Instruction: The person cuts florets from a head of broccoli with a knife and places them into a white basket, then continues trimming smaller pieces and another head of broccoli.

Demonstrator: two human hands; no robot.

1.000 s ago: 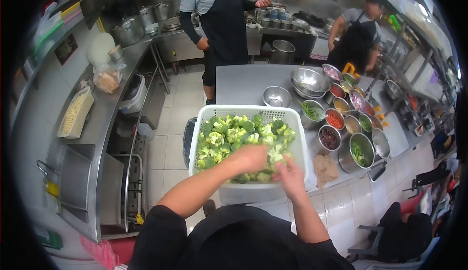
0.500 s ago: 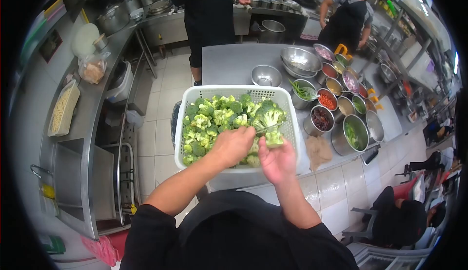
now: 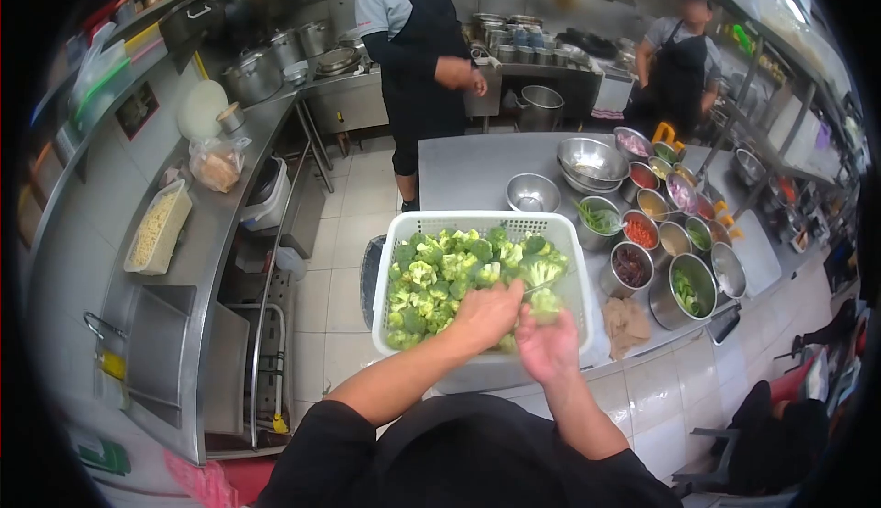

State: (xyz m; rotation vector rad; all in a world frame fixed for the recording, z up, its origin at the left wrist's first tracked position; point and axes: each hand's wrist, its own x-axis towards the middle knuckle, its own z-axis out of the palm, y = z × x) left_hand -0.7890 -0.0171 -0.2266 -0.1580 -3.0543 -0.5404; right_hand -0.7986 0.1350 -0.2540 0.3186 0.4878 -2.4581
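A knife (image 3: 540, 289) with a thin blade pointing right is in my left hand (image 3: 491, 315), its fingers wrapped round the handle. Beside the blade, my right hand (image 3: 549, 341) grips a piece of broccoli (image 3: 546, 304) by its lower part, fingers curled up around it. Both hands are over the front right part of a white plastic basket (image 3: 477, 222). Cut broccoli florets (image 3: 440, 274) fill much of the basket, and a larger pale-stemmed broccoli piece (image 3: 543, 267) lies just behind the blade.
Right of the basket stand a steel pot with green vegetables (image 3: 686, 292), a pot of dark pieces (image 3: 630, 267) and several other filled containers. A brown cloth (image 3: 626, 327) lies near the front edge. Behind is a steel bowl (image 3: 532, 194). A person in an apron (image 3: 422, 81) stands beyond the table.
The view has shifted, so the basket and table sit lower and further right. My hands still hold the knife and broccoli. The co-worker's hand has moved down in front of the apron.
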